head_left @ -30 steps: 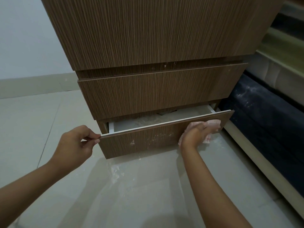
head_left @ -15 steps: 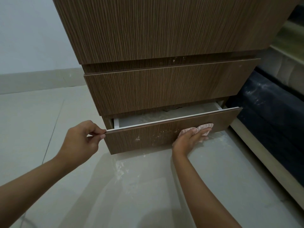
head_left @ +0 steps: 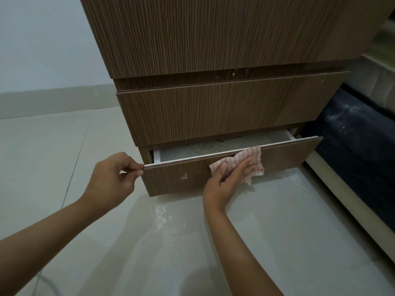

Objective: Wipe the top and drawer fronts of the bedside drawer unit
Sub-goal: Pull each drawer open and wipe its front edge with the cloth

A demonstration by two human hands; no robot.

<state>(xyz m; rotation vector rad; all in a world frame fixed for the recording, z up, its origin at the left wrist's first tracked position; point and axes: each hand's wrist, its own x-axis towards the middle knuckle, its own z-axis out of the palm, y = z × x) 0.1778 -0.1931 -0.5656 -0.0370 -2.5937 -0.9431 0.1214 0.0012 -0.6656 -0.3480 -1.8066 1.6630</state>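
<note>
Brown wood-grain laminate is what I am working on: the bottom drawer front (head_left: 288,155) of the bedside drawer unit (head_left: 213,39), the lowest of the fronts, pulled partly out above the floor (head_left: 53,167). My left hand (head_left: 111,180) pinches the drawer's left top corner, thumb and forefinger clamped on the thin white edge, the other fingers curled in behind. My right hand (head_left: 226,180) lies flat on the cloth (head_left: 254,159), a pale one with thin red lines, fingers nearly straight and close together, pressing it against the panel just right of the middle; the cloth's top corner reaches the drawer's upper edge.

To do this stroke well I would keep the left pinch firm so the drawer cannot slide in under the push, and press with the whole flat of the fingers, not the tips. Long passes along the panel should suit it. A white speck (head_left: 184,176) sits on the front between my two hands, and I judge that needs a firmer rub, perhaps with a folded bit of cloth. The loose lower corner hangs free, so I would gather it under my palm. White dust (head_left: 162,212) lies on the floor below the drawer; brushing downward would add to it, so I would rather lift the dirt away in the cloth
</note>
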